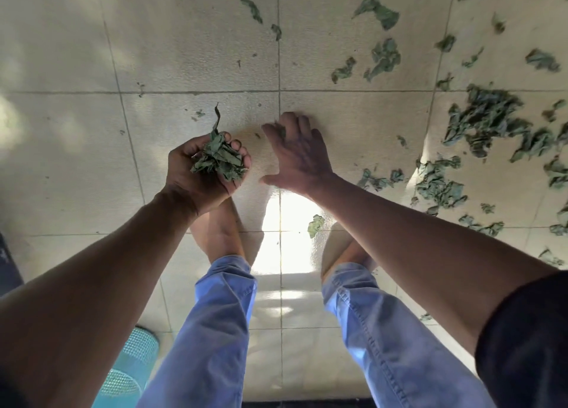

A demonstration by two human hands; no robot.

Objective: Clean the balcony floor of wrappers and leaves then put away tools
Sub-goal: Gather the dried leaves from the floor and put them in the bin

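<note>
Head view looks straight down at a tiled floor (76, 149) and the person's two hands. Left hand (199, 168) is cupped palm-up, its fingers curled round a clump of dry green leaves (219, 158); one long leaf sticks up out of the clump. Right hand (296, 155) is held just beside it, back to the camera, fingers fairly straight and spread; a small green scrap shows at the fingertips, but whether it is pinched or lies on the floor beneath cannot be told. Status of the task, judged from the layout: leaf collection is under way and well short of done. Tiles to the left and directly ahead of the hands carry only small crumbs, while the tiles to the right bear many scattered leaves, including a dense patch (485, 122) and a second cluster (439, 183) nearer the person. One single leaf (316, 225) lies between the bare feet. No wrappers can be made out, and no broom, dustpan or bin is identifiable; a teal mesh object (132, 364) sits at lower left, its purpose unclear. Remaining work: gather the right-hand leaves, dispose of the handful, pick up the crumbs, deal with any wrappers out of view, and put away the tools.
</note>
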